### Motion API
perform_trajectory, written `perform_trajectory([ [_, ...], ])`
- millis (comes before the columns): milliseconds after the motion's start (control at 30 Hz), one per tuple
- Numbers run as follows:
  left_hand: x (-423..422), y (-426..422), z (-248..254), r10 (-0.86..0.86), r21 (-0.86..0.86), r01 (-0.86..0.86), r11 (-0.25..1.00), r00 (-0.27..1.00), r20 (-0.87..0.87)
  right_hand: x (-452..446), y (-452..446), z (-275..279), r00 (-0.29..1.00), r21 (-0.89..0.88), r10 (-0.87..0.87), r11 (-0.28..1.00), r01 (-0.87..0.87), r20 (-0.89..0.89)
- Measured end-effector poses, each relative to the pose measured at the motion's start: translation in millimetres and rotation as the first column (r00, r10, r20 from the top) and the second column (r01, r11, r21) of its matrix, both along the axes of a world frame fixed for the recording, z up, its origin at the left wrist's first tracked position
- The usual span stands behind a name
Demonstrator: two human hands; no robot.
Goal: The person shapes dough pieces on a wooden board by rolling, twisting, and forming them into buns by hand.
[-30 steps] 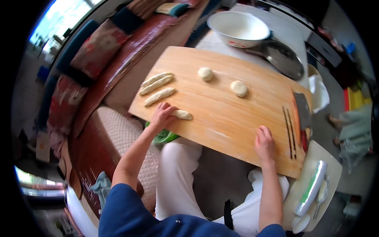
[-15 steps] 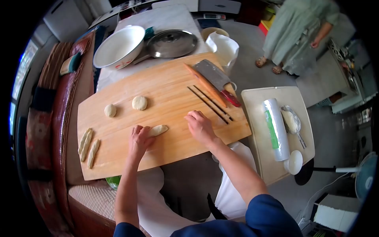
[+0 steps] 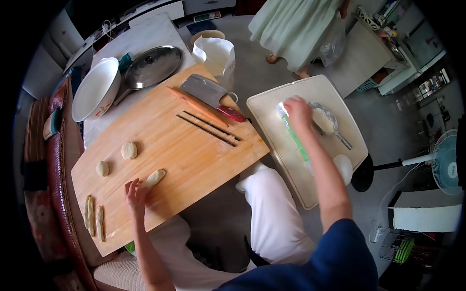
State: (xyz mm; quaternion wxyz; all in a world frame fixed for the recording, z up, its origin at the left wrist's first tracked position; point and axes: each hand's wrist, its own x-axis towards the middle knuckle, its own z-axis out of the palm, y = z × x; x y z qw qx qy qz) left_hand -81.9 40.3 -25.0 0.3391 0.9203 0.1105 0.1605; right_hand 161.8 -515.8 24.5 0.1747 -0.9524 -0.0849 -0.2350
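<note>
On the wooden board [image 3: 160, 140], my left hand [image 3: 135, 194] is at the near end of an elongated piece of dough [image 3: 154, 178], its fingers apart and touching the dough. Two round dough pieces, a larger one [image 3: 129, 150] and a smaller one [image 3: 102, 168], lie farther left. Several twisted dough strips [image 3: 89, 216] rest by the board's left edge. Over the cream side table, my right hand [image 3: 298, 114] is above the upper end of a plastic film roll [image 3: 296, 138], beside a ladle of white flour [image 3: 323, 120]. Its fingertips are partly hidden and blurred.
A cleaver [image 3: 204, 90], a wooden rolling pin [image 3: 198, 105] and dark chopsticks [image 3: 208, 128] lie on the board. Behind are a white basin [image 3: 97, 89] and a lidded pan [image 3: 154, 67]. A small white bowl [image 3: 342, 169] and a fan [image 3: 445, 162] are at right; another person [image 3: 296, 34] stands beyond.
My right hand has moved from above the board to the side table on the right. My left hand has stayed by the elongated dough. The view has turned right.
</note>
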Motion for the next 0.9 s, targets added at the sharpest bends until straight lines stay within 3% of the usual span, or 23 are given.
perform_trajectory([
  [67,-0.2,0.3,2.5,0.026,-0.056,-0.027,0.998,1.0,-0.008,2.2,-64.9,1.1,0.976,-0.067,-0.201,0.978,0.196,-0.08],
  [133,-2.8,13.0,0.0,0.043,-0.07,-0.045,0.997,0.999,-0.029,7.8,-110.4,-6.4,0.837,-0.241,-0.471,0.878,0.414,-0.277],
  [233,-3.9,19.2,-3.2,0.064,-0.072,-0.065,0.995,0.998,-0.013,14.7,-157.9,-34.8,0.703,-0.2,-0.531,0.842,0.501,-0.474],
  [367,-2.8,27.7,-11.1,0.109,-0.036,-0.108,0.993,0.994,0.011,11.6,-171.6,-51.5,0.65,-0.327,-0.491,0.871,0.366,-0.58],
  [433,-2.1,27.1,-16.8,0.106,-0.138,-0.102,0.985,0.994,0.024,23.0,-192.0,-82.4,0.636,-0.373,-0.505,0.862,0.343,-0.583],
  [467,-4.9,30.5,-18.1,0.129,-0.179,-0.121,0.976,0.991,0.032,26.4,-207.1,-99.7,0.726,-0.421,-0.451,0.874,0.242,-0.519],
  [500,-7.3,33.5,-21.0,0.119,-0.139,-0.113,0.984,0.992,0.037,29.8,-208.7,-104.4,0.663,-0.182,-0.458,0.878,0.443,-0.592],
  [533,-8.0,36.4,-23.4,0.116,-0.096,-0.112,0.989,0.992,0.041,37.8,-233.2,-131.9,0.694,-0.102,-0.431,0.881,0.462,-0.577],
  [600,-8.9,32.3,-24.5,0.15,-0.244,-0.145,0.959,0.989,0.005,36.0,-252.8,-129.5,0.825,-0.303,-0.348,0.926,0.227,-0.445],
  [633,-8.6,23.6,-15.3,0.135,-0.237,-0.129,0.963,0.991,0.009,37.9,-253.4,-122.3,0.777,-0.26,-0.425,0.904,0.338,-0.465],
  [667,-5.0,14.9,-7.6,0.109,-0.239,-0.102,0.966,0.994,0.017,37.0,-250.8,-115.9,0.735,0.098,-0.339,0.872,0.48,-0.587],
  [700,-3.8,10.1,-2.8,0.082,-0.127,-0.081,0.989,0.997,0.003,41.2,-245.8,-107.6,0.705,0.41,-0.211,0.687,0.6,-0.677],
  [800,-3.5,-0.6,11.6,0.006,0.138,-0.003,0.99,1.0,-0.018,46.0,-186.2,-64.5,0.83,0.69,0.064,0.592,0.416,-0.555],
  [833,-3.9,-4.5,14.5,-0.021,0.212,0.025,0.977,1.0,-0.024,41.7,-140.5,-39.1,0.808,0.679,0.147,0.637,0.364,-0.571],
  [900,-3.9,-9.3,16.0,-0.028,0.197,0.032,0.98,0.999,-0.025,39.7,-52.0,-20.6,0.771,0.602,0.234,0.764,0.23,-0.592],
])
